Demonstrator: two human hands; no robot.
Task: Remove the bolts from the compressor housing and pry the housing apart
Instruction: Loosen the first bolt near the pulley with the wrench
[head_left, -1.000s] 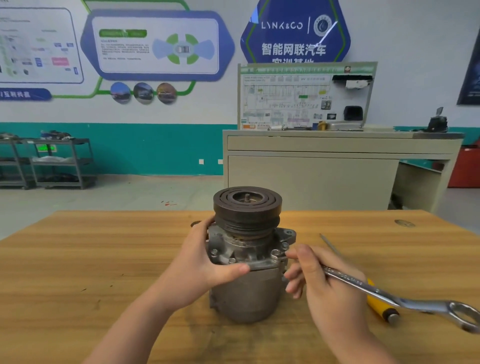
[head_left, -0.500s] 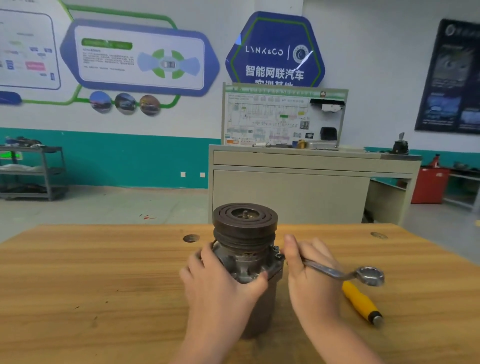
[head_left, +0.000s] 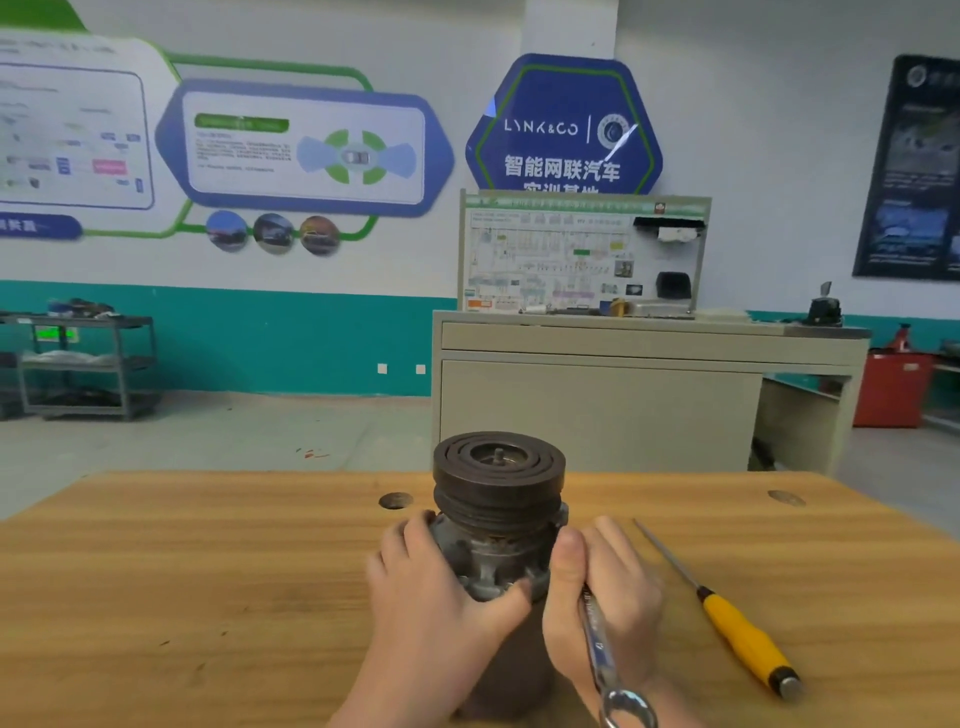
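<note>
- compressor (head_left: 498, 519) upright on the table (head_left: 208, 597), near centre; left hand (head_left: 431, 597) wrapped round its housing
- right hand (head_left: 602, 587) grips wrench (head_left: 597, 644) against its right side; screwdriver (head_left: 737, 634) lies further right

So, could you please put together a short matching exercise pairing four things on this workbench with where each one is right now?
Things:
1. wrench
2. screwdriver
3. compressor
4. left hand

Places:
A. lying free on the table, right of both hands
B. standing upright, pulley on top
C. gripped in the right hand, ring end toward the camera
D. wrapped round the compressor's left side

Pairs: 1-C, 2-A, 3-B, 4-D
</note>
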